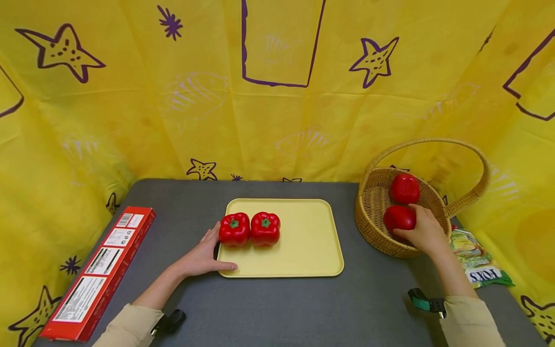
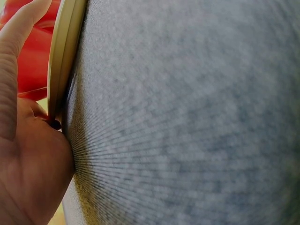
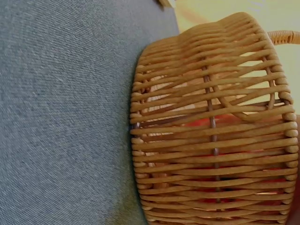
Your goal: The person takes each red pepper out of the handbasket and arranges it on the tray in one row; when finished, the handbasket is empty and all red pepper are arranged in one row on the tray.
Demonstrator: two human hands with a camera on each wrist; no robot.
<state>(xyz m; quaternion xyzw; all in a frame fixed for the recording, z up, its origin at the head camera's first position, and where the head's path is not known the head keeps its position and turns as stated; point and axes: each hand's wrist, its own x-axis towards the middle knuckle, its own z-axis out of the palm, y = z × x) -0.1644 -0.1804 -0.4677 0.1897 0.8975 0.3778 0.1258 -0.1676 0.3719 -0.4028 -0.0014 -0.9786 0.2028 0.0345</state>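
Observation:
My right hand (image 1: 426, 230) reaches over the near rim of a wicker basket (image 1: 366, 222) and grips a red bell pepper (image 1: 398, 218) inside it. Behind that one lies another red bell pepper (image 1: 405, 188). In the right wrist view the woven basket wall (image 3: 215, 136) hides most of the grasp, with red showing through its gaps. At the left edge of a pale yellow tray (image 1: 303, 241) rests my left hand (image 1: 205, 255), fingers spread and thumb along the near corner. Two red bell peppers with green stems, a left one (image 1: 234, 229) and a right one (image 1: 265, 229), stand side by side on the tray, beside the fingers.
A long red box (image 1: 104, 270) with white labels lies on the left of the grey table (image 1: 286, 308). Beyond the basket, at the right, lies a green-and-white packet (image 1: 477, 255). The basket's tall handle (image 1: 433, 140) arches above it. Yellow patterned cloth (image 1: 277, 125) encloses the table.

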